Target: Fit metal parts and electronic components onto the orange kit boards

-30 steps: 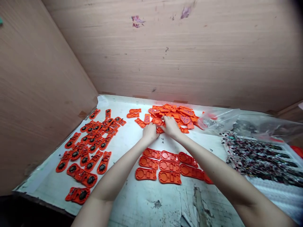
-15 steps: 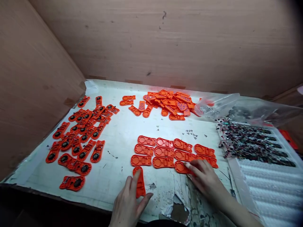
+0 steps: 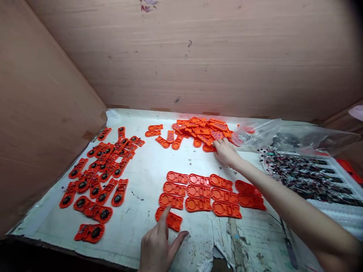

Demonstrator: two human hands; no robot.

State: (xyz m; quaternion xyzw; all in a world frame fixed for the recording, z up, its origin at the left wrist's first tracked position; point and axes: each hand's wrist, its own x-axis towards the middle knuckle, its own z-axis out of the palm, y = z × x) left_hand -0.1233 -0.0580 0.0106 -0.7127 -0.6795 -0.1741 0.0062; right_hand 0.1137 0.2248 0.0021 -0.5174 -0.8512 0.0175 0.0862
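My left hand (image 3: 160, 241) is near the front edge, its thumb and index finger apart, the index fingertip at an orange plastic shell (image 3: 174, 221) lying aslant below the rows. Farther back, my right hand (image 3: 227, 152) reaches to the front right of a heap of orange parts (image 3: 202, 131); its fingertips are at an orange shell (image 3: 209, 148), and whether they grip it is hidden. Rows of open orange shells (image 3: 198, 204) lie between the hands, under and beside my right forearm. On the left are many orange shells fitted with black round parts (image 3: 103, 214).
Wired black components (image 3: 306, 173) lie on a white foam tray (image 3: 351, 189) at the right. A clear plastic bag (image 3: 258, 132) holds small parts behind it. Small screws (image 3: 232, 169) lie near my right wrist. A screwdriver (image 3: 290, 249) lies front right. Cardboard walls (image 3: 176, 68) enclose the table.
My right hand has left the near row and moved back to the heap. The shell by my left hand has turned from upright to slanting sideways. The view has tilted slightly upward.
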